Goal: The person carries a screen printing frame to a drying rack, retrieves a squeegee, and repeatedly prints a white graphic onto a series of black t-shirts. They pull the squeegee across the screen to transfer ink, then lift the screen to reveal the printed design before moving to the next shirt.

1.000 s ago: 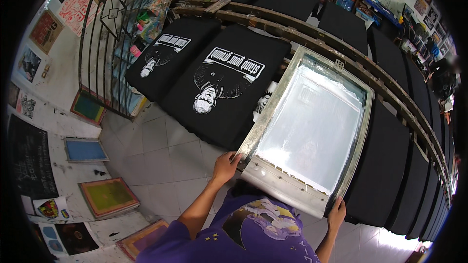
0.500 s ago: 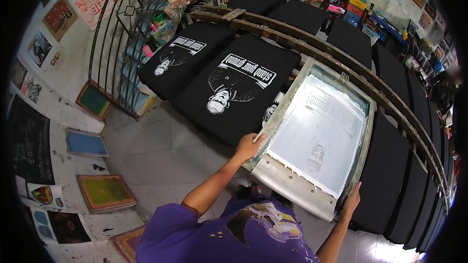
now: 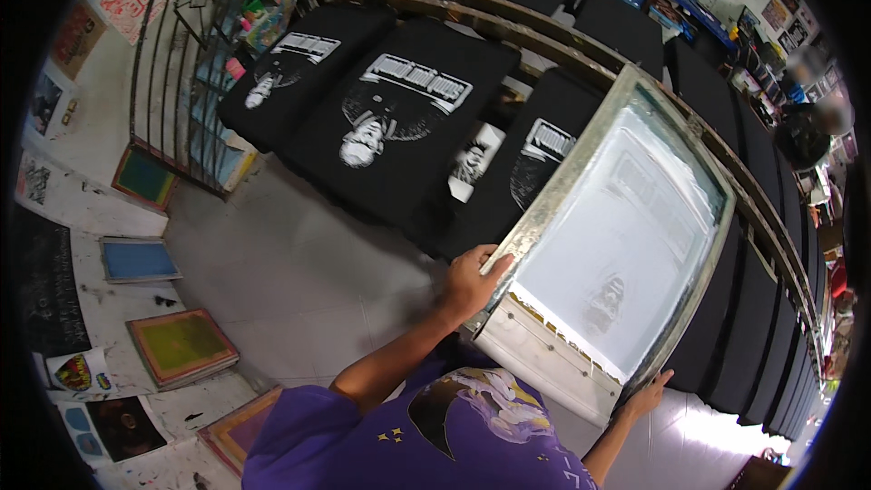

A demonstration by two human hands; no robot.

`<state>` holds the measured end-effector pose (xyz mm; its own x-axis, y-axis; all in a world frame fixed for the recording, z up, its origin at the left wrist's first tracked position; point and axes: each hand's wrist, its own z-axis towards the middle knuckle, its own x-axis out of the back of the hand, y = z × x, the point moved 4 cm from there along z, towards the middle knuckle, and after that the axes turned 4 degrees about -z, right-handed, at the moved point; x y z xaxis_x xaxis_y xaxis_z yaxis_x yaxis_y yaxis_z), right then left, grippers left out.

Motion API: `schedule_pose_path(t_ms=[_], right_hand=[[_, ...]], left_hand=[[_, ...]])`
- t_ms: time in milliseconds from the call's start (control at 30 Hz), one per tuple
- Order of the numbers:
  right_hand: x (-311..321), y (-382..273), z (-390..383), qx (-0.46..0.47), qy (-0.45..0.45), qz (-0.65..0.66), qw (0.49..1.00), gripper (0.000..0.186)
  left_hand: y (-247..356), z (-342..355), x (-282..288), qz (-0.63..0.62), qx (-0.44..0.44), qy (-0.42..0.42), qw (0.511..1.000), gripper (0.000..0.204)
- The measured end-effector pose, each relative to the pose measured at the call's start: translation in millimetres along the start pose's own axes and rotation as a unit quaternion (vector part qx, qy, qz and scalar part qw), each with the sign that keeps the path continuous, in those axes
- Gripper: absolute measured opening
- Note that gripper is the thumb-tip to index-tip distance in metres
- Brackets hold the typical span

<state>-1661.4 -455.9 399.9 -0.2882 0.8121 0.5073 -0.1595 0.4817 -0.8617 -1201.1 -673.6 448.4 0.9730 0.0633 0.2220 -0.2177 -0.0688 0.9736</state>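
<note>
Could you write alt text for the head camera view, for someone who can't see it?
A person in a purple shirt grips a metal-framed printing screen with the left hand and right hand, tilted above a row of black printed T-shirts on a long curved table.

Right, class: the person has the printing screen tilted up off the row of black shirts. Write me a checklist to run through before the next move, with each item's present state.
1. Left hand grips the screen frame at its near left corner: ok.
2. Right hand holds the near right corner: ok.
3. Screen lifted off the freshly printed shirt: ok, its far end is raised.
4. White print on that shirt complete: cannot tell, the frame hides part of it.
5. Mesh free of clogged ink: cannot tell.
6. Black shirts further right still unprinted: ok.
</note>
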Motion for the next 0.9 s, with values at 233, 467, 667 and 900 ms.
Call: schedule_pose_path(t_ms=[233, 467, 667, 900], right_hand=[[173.6, 79.8, 67.5, -0.024, 0.103, -0.047, 0.993, 0.09], [272.1, 166.7, 138.7, -0.009, 0.134, -0.06, 0.989, 0.084], [284.8, 176.9, 186.5, 0.015, 0.111, -0.09, 0.99, 0.079], [223.5, 140.2, 230.0, 0.012, 0.004, -0.05, 0.999, 0.072]], left_hand=[[5.3, -81.6, -153.4, -0.006, -0.011, -0.088, 0.996, 0.046], [3.5, -157.6, -267.1, 0.014, 0.011, -0.113, 0.993, 0.044], [9.9, -191.9, -306.2, 0.077, 0.056, -0.081, 0.992, 0.041], [-0.2, -180.1, -298.7, 0.06, 0.104, -0.001, 0.993, 0.046]])
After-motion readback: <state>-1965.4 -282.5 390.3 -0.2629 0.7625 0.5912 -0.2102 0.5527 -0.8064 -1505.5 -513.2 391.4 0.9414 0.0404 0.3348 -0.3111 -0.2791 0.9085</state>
